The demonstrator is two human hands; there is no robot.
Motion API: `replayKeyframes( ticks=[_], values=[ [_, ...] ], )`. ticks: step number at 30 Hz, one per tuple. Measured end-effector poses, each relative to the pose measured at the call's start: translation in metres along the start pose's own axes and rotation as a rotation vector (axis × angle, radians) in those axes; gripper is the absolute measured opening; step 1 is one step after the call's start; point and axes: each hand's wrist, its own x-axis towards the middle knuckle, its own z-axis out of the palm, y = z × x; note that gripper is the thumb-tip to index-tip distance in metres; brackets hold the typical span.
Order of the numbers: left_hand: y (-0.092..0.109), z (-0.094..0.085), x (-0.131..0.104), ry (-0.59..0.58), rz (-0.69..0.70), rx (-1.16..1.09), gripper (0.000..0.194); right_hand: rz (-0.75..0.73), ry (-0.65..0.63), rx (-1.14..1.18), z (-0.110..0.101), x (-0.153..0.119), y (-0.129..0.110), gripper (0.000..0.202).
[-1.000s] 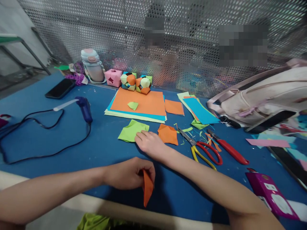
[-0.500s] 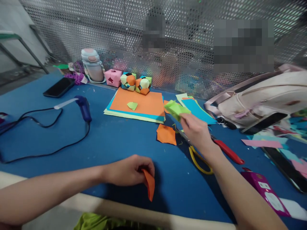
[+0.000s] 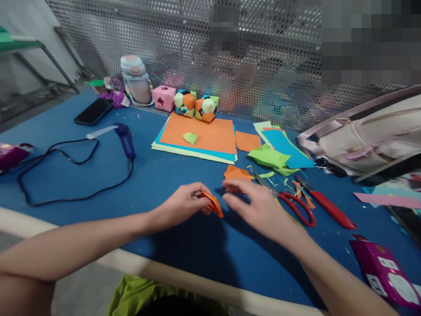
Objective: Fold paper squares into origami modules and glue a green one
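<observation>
Between the fingers of my left hand (image 3: pixel 184 205) is a small folded piece of orange paper (image 3: pixel 214 204), held above the blue tabletop. My right hand (image 3: pixel 258 206) is just to its right, thumb and fingers apart, with nothing in it. An orange paper square (image 3: pixel 237 173) lies behind the right hand and is partly covered by it. Beyond that, crumpled lime-green paper (image 3: pixel 269 156) rests on the table. Scissors with red and yellow handles (image 3: pixel 299 210) lie close to the right wrist, partly hidden by it.
A paper stack (image 3: pixel 200 136) lies ahead, with folded paper balls (image 3: pixel 206 109) behind it. The glue gun (image 3: pixel 125 141) and its cord lie left. Red-handled pliers (image 3: pixel 333 210), a purple power strip (image 3: pixel 383 272) and a bag (image 3: pixel 371 127) are right. A bottle (image 3: pixel 136 81) stands behind.
My right hand has let go of the lime-green paper, which now lies on the table, and has come back toward my left hand. The left hand has lifted the orange paper.
</observation>
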Motion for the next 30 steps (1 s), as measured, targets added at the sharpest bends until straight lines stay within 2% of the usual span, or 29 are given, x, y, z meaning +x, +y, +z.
replayKeyframes(
  ticks=[1, 2, 3, 5, 10, 14, 16, 23, 25, 28, 30],
  values=[
    [-0.001, 0.0, 0.001, 0.015, 0.002, -0.004, 0.008, 0.002, -0.089, 0.059, 0.009, -0.003, -0.011, 0.027],
    [-0.003, 0.0, 0.001, 0.027, 0.0, -0.011, 0.008, -0.005, -0.117, 0.082, 0.016, -0.005, -0.018, 0.025],
    [-0.004, -0.001, 0.001, 0.037, -0.005, -0.022, 0.007, 0.012, -0.06, 0.096, 0.023, -0.006, -0.022, 0.02],
    [-0.004, -0.001, 0.001, 0.046, -0.019, -0.053, 0.008, 0.056, -0.045, 0.164, 0.03, -0.005, -0.023, 0.016],
    [-0.001, -0.005, 0.001, 0.086, -0.008, -0.019, 0.02, 0.169, -0.067, 0.298, 0.027, 0.0, -0.017, 0.021],
    [0.001, -0.008, 0.004, 0.203, 0.053, -0.046, 0.015, 0.279, -0.17, 0.462, 0.029, 0.001, -0.015, 0.025],
    [0.001, -0.01, 0.005, 0.22, 0.095, -0.056, 0.01, 0.331, -0.214, 0.564, 0.032, 0.001, -0.012, 0.026],
    [-0.003, -0.008, 0.003, 0.105, 0.126, -0.027, 0.014, 0.38, -0.204, 0.722, 0.038, 0.004, -0.006, 0.027],
    [-0.004, -0.007, 0.002, 0.119, 0.148, 0.009, 0.014, 0.428, -0.169, 0.853, 0.04, 0.005, -0.007, 0.025],
    [-0.006, -0.007, 0.002, 0.152, 0.189, 0.05, 0.014, 0.513, -0.071, 1.107, 0.041, 0.005, -0.007, 0.037],
    [-0.007, -0.008, 0.003, 0.159, 0.209, 0.06, 0.014, 0.556, -0.065, 1.236, 0.041, 0.005, -0.007, 0.043]
  ],
)
